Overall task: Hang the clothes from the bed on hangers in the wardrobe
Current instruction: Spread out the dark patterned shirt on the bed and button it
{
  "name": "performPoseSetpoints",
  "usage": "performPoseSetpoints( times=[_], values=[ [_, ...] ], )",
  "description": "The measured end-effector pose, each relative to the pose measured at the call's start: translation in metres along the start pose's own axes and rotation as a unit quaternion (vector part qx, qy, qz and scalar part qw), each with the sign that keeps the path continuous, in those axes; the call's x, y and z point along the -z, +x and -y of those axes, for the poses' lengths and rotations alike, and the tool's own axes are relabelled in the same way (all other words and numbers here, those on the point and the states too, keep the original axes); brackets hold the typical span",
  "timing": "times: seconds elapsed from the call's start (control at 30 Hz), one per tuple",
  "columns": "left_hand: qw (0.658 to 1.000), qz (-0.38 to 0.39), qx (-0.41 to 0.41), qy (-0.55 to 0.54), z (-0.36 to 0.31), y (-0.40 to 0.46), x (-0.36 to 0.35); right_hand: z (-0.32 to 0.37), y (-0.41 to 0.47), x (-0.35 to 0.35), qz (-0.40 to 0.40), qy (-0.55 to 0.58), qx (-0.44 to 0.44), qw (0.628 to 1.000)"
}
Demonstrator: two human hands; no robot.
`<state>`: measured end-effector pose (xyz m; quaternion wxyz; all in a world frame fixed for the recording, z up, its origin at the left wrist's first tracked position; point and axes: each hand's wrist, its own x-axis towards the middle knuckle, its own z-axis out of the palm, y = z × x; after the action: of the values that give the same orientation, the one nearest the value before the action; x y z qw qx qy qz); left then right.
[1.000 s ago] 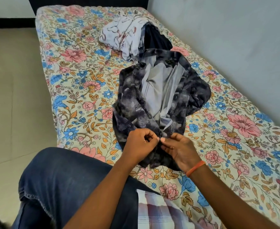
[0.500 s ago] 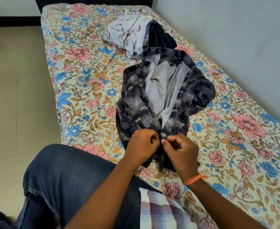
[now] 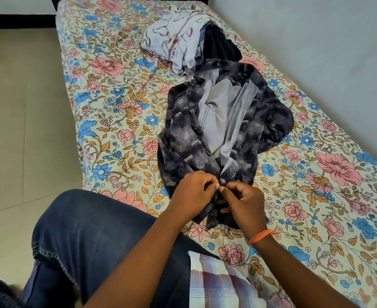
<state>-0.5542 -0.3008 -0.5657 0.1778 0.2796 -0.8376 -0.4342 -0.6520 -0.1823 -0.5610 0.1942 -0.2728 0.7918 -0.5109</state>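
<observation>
hands meet at the near hem: left hand (image 3: 194, 192) and right hand (image 3: 243, 203) pinch one dark shirt (image 3: 223, 130), lying long on the bed (image 3: 116, 90), collar far. two more clothes (image 3: 183, 47) piled beyond.

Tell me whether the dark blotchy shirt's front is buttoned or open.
Mostly open: the dark blotchy shirt gapes, showing pale lining; both hands pinch its lower edges together.

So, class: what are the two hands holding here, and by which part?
Both the left hand and right hand pinch the dark patterned shirt at its front opening near the bottom hem, one on each edge.
</observation>
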Motion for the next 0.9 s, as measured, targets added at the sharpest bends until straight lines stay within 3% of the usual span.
performPoseSetpoints(
  times=[0.33, 0.7, 0.9],
  values=[
    [0.999, -0.032, 0.016, -0.001, 0.0, 0.0, -0.002, 0.011, -0.006, -0.006, -0.005, 0.098, -0.081, 0.992],
    [1.0, -0.005, 0.007, -0.007, 0.001, 0.001, -0.003, 0.018, -0.008, -0.008, -0.051, 0.205, -0.193, 0.958],
    [1.0, -0.001, 0.003, -0.002, 0.002, 0.001, -0.004, 0.017, -0.012, -0.013, -0.06, 0.158, -0.16, 0.973]
  ],
)
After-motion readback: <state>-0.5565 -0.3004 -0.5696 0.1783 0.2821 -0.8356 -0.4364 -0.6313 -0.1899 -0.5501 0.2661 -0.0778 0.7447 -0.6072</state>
